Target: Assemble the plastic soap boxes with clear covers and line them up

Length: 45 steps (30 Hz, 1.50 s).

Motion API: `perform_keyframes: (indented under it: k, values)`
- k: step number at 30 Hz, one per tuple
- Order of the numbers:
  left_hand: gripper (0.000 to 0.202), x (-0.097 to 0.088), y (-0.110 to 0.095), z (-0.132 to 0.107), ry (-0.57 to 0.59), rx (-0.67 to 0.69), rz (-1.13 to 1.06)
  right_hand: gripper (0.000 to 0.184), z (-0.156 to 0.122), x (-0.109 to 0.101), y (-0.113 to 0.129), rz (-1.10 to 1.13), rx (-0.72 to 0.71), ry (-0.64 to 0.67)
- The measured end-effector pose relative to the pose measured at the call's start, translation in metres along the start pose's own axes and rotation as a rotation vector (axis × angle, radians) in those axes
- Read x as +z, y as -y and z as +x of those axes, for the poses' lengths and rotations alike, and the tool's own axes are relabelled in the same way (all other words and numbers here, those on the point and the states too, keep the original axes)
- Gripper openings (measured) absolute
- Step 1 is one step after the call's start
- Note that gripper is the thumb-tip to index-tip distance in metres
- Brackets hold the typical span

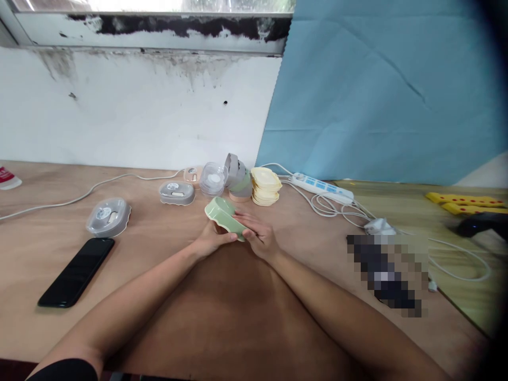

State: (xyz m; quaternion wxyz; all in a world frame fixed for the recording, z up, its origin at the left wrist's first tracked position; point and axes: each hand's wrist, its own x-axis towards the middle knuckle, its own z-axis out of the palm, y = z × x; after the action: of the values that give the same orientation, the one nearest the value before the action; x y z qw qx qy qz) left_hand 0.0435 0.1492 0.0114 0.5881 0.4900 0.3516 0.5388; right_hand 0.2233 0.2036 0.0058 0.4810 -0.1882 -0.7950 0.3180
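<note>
Holding a light green plastic shell with a wavy edge [223, 212], the two hands meet near the middle of the brown tabletop [238, 328]. The left hand [211, 240] grips its near side, thumb along the lower edge (the other fingers are mostly hidden behind it). The right hand [260, 236] is closed on the other end—fingers laid across the surface, thumb by the bottom corner. Just beyond stand a stack of pale yellow plastic pieces [265, 186] and a grey oval case [177, 193]—both apart from the hands.
</note>
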Motion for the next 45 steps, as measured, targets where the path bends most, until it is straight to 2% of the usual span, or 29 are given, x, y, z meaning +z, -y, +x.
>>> perform_keyframes:
  k: [4, 6, 8, 11, 14, 16, 19, 24, 28, 31, 33, 37, 40, 45]
  values:
    - [0.064, -0.003, -0.003, 0.003, -0.016, 0.008, -0.004, 0.042, -0.001, 0.001, 0.003, 0.037, 0.012, -0.047]
    - [0.068, -0.007, -0.002, 0.004, -0.02, 0.019, -0.006, 0.046, -0.003, 0.002, 0.001, 0.055, 0.075, -0.112]
    - [0.07, -0.011, 0.002, 0.007, -0.085, 0.045, -0.007, 0.053, -0.004, 0.002, -0.004, 0.091, 0.204, -0.222]
    - [0.072, -0.02, 0.007, 0.011, -0.22, 0.062, -0.047, 0.059, -0.001, 0.003, -0.017, 0.25, 0.426, -0.454]
    - [0.068, -0.027, 0.006, 0.012, -0.227, 0.002, -0.138, 0.058, 0.008, 0.0, -0.027, 0.527, 0.543, -0.603]
    - [0.064, -0.029, 0.003, 0.012, -0.197, -0.042, -0.193, 0.059, 0.014, -0.004, -0.031, 0.678, 0.6, -0.609]
    - [0.064, -0.029, -0.001, 0.013, -0.208, -0.07, -0.195, 0.063, 0.018, -0.013, -0.035, 0.775, 0.645, -0.557]
    - [0.071, -0.027, 0.0, 0.018, -0.235, -0.109, -0.141, 0.078, 0.018, -0.017, -0.034, 0.763, 0.594, -0.462]
    - [0.076, -0.028, 0.0, 0.023, -0.239, -0.141, -0.134, 0.076, 0.019, -0.014, -0.032, 0.763, 0.618, -0.502]
    - [0.078, -0.03, 0.0, 0.024, -0.255, -0.177, -0.148, 0.076, 0.018, -0.015, -0.034, 0.724, 0.638, -0.455]
    - [0.081, -0.03, 0.0, 0.022, -0.242, -0.178, -0.155, 0.069, 0.016, -0.016, -0.036, 0.72, 0.685, -0.449]
    - [0.086, -0.029, 0.002, 0.018, -0.205, -0.11, -0.138, 0.047, 0.014, -0.016, -0.038, 0.792, 0.762, -0.528]
    - [0.084, -0.028, 0.005, 0.016, -0.28, -0.053, -0.139, 0.039, 0.015, -0.014, -0.037, 0.819, 0.77, -0.551]
    - [0.08, -0.028, 0.009, 0.017, -0.372, -0.039, -0.174, 0.032, 0.016, -0.012, -0.034, 0.813, 0.751, -0.565]
